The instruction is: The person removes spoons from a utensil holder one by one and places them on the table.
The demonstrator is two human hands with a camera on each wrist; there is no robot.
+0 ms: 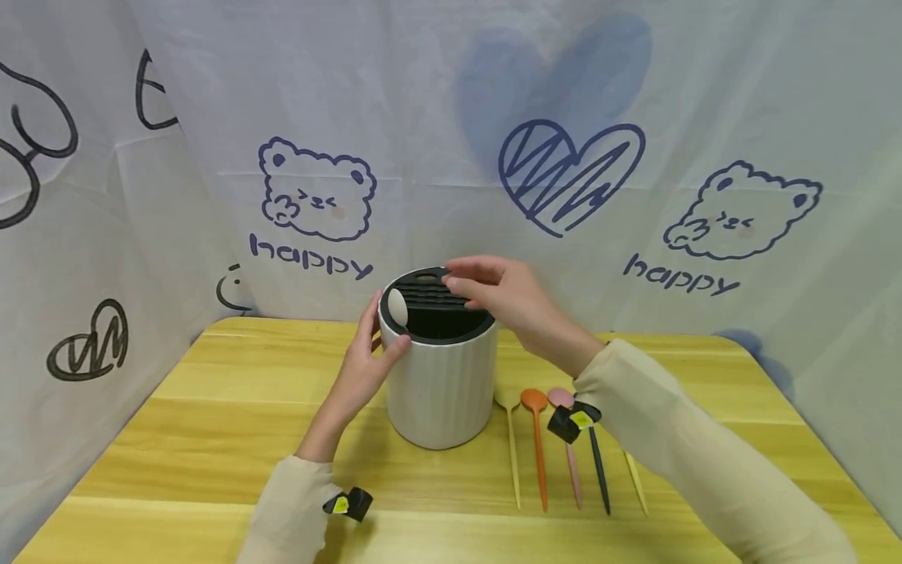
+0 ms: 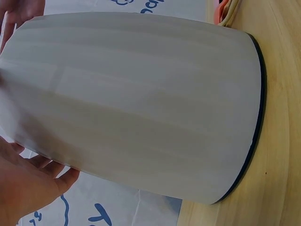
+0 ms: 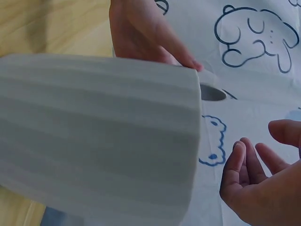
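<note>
A white ribbed utensil holder (image 1: 440, 392) with a black rim and a slatted black insert (image 1: 430, 294) stands upright on the table. My left hand (image 1: 366, 364) holds its left side, thumb at the near rim; fingers show along the wall in the left wrist view. Inside, a white spoon (image 1: 398, 307) leans against the left rim, bowl up, its handle hidden. Over the right part of the rim is my right hand (image 1: 503, 294), fingers loosely bent, with nothing between thumb and fingertips in the right wrist view (image 3: 263, 183).
Right of the holder, several spoons lie side by side: a pale yellow spoon (image 1: 512, 439), an orange spoon (image 1: 538, 439), a pink spoon (image 1: 573, 470), a dark spoon (image 1: 600, 470) and another yellow handle (image 1: 636, 482). My right forearm overlaps some. A printed cloth (image 1: 437, 102) hangs behind the table.
</note>
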